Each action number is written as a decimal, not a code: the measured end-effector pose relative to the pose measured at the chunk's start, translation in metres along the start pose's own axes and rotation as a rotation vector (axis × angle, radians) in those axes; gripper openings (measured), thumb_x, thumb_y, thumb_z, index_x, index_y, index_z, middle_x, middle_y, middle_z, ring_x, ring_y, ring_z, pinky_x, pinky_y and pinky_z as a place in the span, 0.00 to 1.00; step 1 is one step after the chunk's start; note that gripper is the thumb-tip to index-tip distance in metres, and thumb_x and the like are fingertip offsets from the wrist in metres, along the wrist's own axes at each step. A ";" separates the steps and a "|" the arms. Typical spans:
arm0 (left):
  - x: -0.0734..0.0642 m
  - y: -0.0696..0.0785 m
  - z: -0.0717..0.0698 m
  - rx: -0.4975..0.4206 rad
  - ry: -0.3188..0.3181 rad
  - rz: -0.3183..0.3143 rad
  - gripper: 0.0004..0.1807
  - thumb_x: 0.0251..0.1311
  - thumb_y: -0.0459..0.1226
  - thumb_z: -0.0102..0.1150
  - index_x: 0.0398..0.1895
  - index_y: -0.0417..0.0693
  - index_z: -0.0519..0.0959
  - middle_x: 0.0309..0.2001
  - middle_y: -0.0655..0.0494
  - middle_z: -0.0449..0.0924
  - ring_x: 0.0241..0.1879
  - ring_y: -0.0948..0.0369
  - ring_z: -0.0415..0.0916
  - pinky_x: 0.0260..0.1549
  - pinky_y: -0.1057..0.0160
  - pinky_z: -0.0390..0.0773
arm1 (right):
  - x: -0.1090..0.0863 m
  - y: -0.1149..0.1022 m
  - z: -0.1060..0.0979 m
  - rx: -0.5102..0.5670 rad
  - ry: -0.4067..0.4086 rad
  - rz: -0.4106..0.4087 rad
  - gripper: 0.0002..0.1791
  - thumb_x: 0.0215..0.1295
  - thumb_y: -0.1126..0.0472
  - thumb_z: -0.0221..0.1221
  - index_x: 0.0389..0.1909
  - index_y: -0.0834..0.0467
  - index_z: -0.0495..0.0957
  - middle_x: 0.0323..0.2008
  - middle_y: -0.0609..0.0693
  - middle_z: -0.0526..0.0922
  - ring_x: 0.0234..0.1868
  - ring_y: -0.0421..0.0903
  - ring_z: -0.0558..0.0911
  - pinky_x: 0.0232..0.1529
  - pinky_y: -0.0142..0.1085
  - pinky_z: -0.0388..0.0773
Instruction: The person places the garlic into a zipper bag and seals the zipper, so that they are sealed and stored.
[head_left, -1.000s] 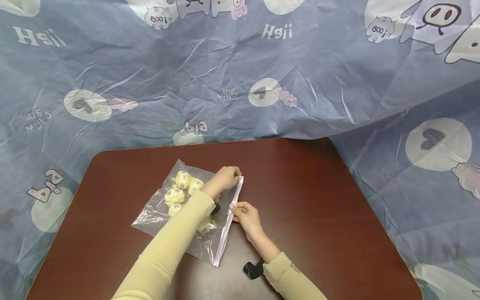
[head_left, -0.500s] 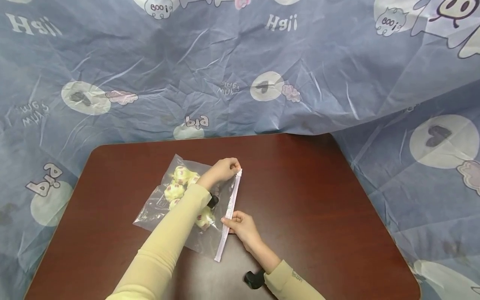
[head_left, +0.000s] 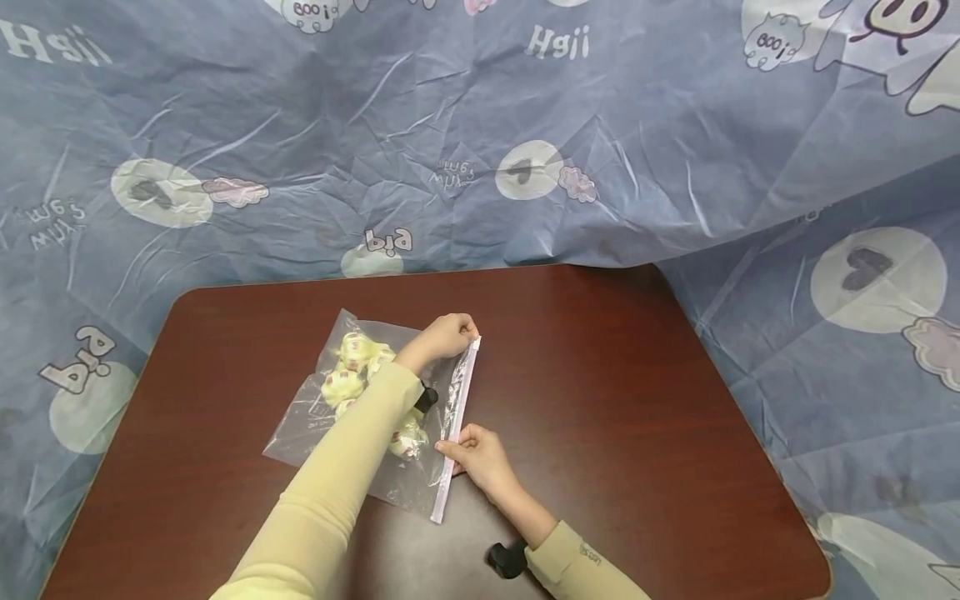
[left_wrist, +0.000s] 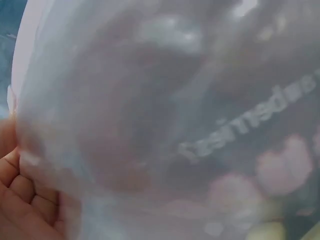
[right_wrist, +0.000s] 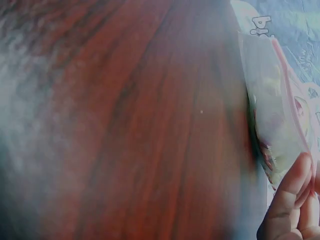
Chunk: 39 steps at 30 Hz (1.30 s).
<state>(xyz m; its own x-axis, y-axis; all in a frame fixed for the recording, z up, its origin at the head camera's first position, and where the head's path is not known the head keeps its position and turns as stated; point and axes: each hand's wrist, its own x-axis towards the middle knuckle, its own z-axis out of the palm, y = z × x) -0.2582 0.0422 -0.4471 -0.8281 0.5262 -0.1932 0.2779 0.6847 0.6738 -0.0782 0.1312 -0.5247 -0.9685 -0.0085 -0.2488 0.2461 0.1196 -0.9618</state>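
A clear zip bag (head_left: 300, 425) lies on the table with several pale yellow, rounded pieces with reddish marks (head_left: 342, 387) inside. Along its right side runs a pinkish-white zip strip (head_left: 466, 387). My left hand (head_left: 447, 335) reaches across the bag and pinches the strip's far end; in the left wrist view its curled fingers (left_wrist: 22, 187) grip the bag's edge. Nearer to me, my right hand (head_left: 483, 462) pinches the strip between thumb and fingers, below its middle. The right wrist view shows this thumb (right_wrist: 295, 175) against the strip. My left forearm hides part of the contents.
The brown wooden table (head_left: 615, 417) extends around the bag. A blue printed cloth (head_left: 420, 125) hangs behind it and along the sides. Black devices sit at both wrists, the right one (head_left: 506, 560) close over the table.
My right hand has slid along the zip strip towards me, from around its middle to nearer its close end. My left hand stays at the far end. The view has shifted slightly.
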 end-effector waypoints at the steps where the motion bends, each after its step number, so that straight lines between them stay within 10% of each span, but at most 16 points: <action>1: 0.001 -0.001 0.000 -0.011 -0.002 -0.002 0.09 0.70 0.36 0.49 0.41 0.43 0.78 0.39 0.51 0.79 0.37 0.58 0.73 0.35 0.66 0.74 | 0.000 0.000 0.000 0.005 0.001 -0.002 0.13 0.60 0.65 0.67 0.25 0.65 0.73 0.17 0.44 0.76 0.15 0.35 0.77 0.26 0.47 0.87; 10: 0.004 -0.005 0.001 -0.003 -0.022 -0.013 0.12 0.56 0.30 0.48 0.37 0.44 0.81 0.33 0.54 0.81 0.31 0.62 0.69 0.27 0.70 0.67 | -0.004 0.005 0.004 0.018 -0.024 0.020 0.15 0.59 0.64 0.68 0.22 0.62 0.71 0.17 0.43 0.75 0.15 0.35 0.77 0.22 0.34 0.85; 27: -0.001 -0.002 0.004 0.046 0.007 0.039 0.07 0.65 0.37 0.54 0.35 0.49 0.83 0.31 0.58 0.82 0.30 0.63 0.72 0.32 0.68 0.73 | 0.002 0.004 -0.009 -0.115 -0.077 -0.040 0.15 0.60 0.61 0.68 0.25 0.63 0.72 0.20 0.54 0.84 0.18 0.49 0.85 0.22 0.42 0.86; 39: -0.002 -0.002 0.004 0.051 0.008 0.071 0.07 0.67 0.38 0.56 0.36 0.48 0.84 0.33 0.56 0.85 0.32 0.62 0.76 0.35 0.65 0.77 | 0.053 -0.031 -0.038 -0.024 0.189 -0.071 0.15 0.70 0.60 0.59 0.42 0.72 0.79 0.32 0.65 0.85 0.28 0.44 0.86 0.33 0.34 0.88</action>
<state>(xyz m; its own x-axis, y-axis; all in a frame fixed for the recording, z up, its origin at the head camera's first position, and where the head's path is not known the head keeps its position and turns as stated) -0.2551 0.0422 -0.4506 -0.8092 0.5706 -0.1401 0.3604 0.6704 0.6485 -0.1382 0.1646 -0.5040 -0.9739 0.1685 -0.1522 0.1778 0.1488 -0.9728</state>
